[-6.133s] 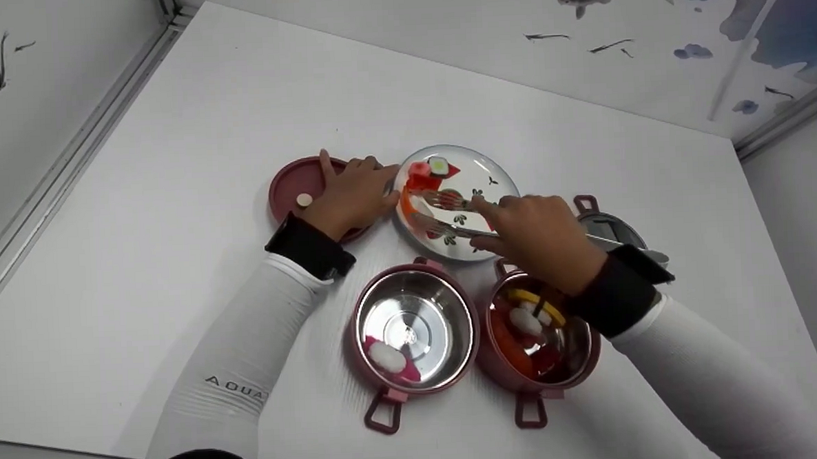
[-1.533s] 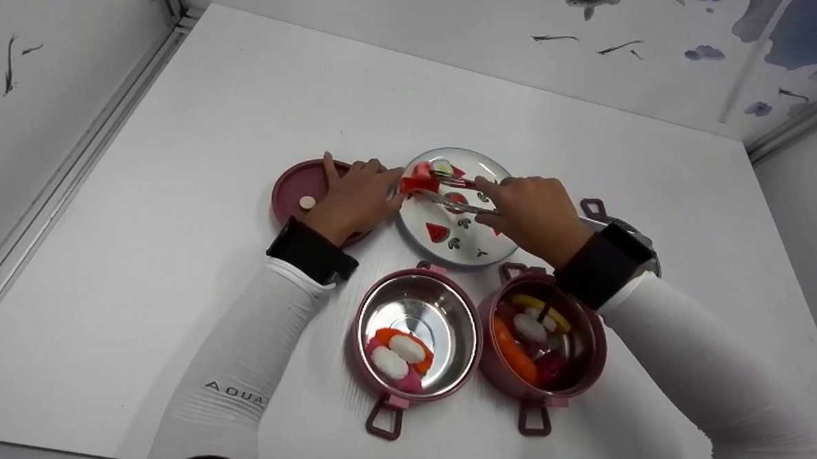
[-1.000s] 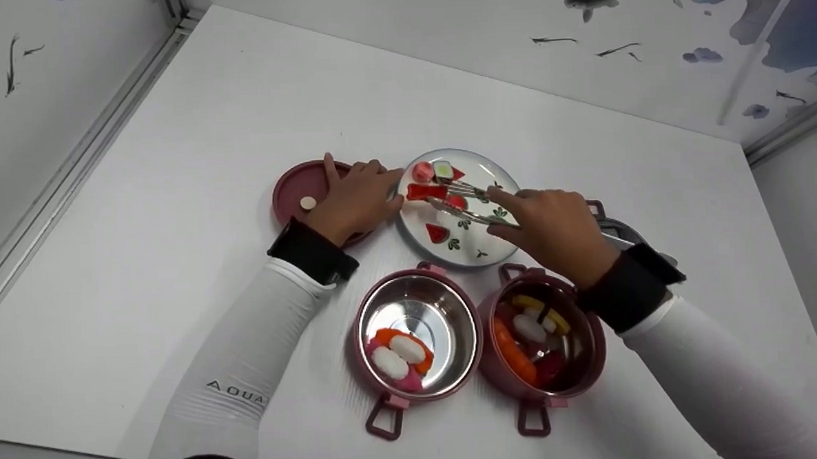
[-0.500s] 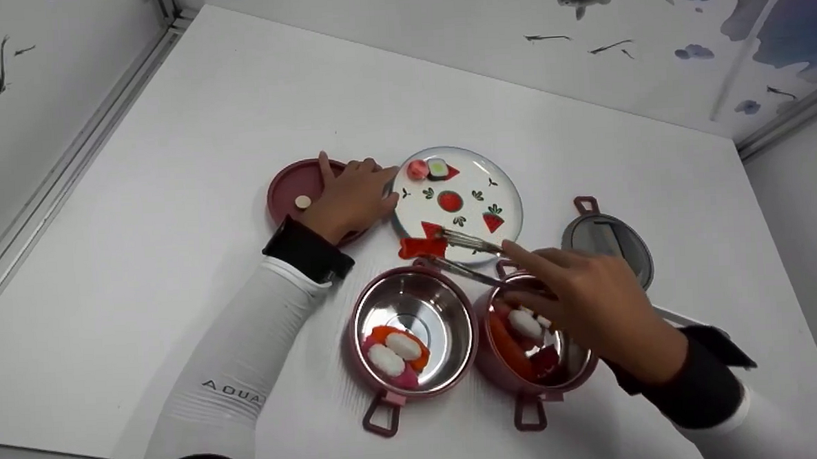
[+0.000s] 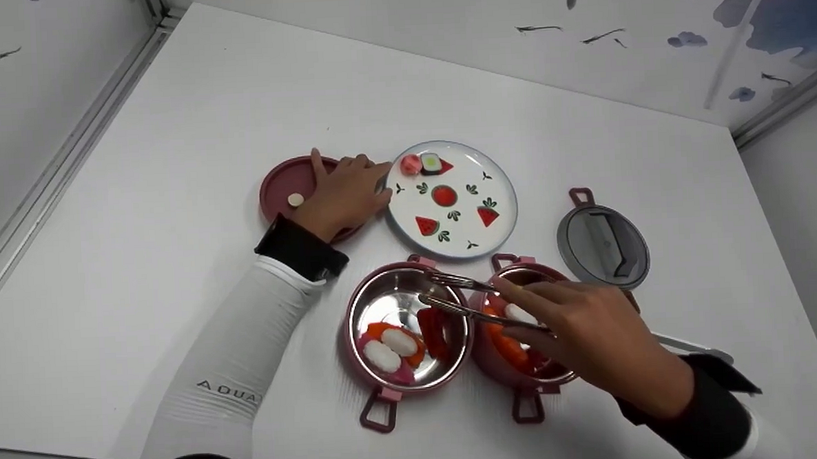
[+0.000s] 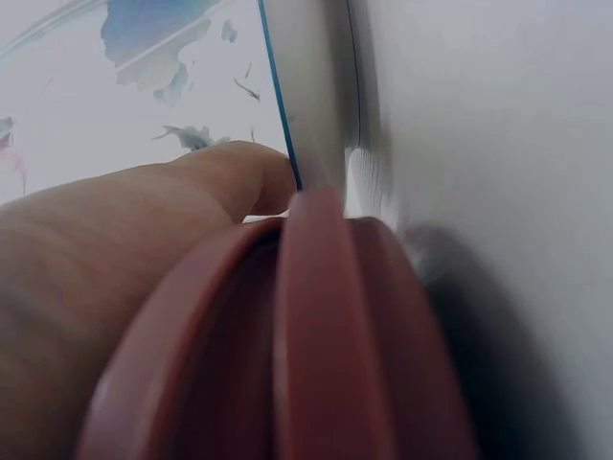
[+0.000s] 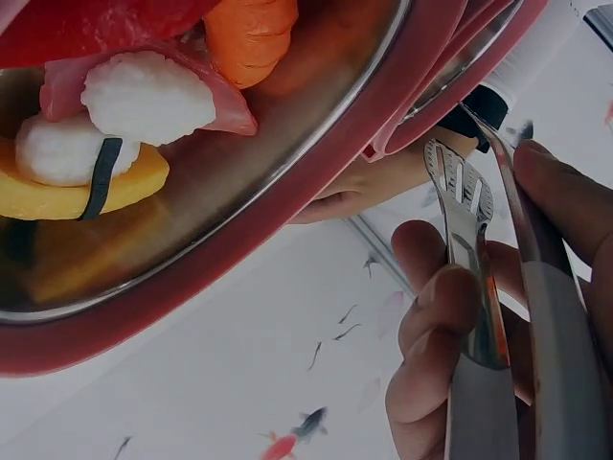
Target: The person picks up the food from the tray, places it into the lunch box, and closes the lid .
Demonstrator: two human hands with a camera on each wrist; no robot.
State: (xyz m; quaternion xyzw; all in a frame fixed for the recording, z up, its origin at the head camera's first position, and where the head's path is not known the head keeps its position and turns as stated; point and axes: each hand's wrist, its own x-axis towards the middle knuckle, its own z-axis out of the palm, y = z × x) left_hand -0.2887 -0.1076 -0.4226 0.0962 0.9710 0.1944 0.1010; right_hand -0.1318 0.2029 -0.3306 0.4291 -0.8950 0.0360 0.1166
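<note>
Metal tongs (image 5: 478,314) gripped in the right hand (image 5: 596,335), arms parted above the steel-lined pot (image 5: 392,305), where we note a red piece (image 5: 432,333), left hand (image 5: 341,198) spread over the maroon disc (image 5: 284,183)

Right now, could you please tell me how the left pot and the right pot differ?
The left pot holds two nigiri and a red piece; the right pot holds at least four pieces, including a yellow nigiri with a black band. The tongs have their tips over the left pot, while the right pot is partly hidden behind the right hand. Both are uncovered, reddish pots with shiny steel interiors and loop handles.
</note>
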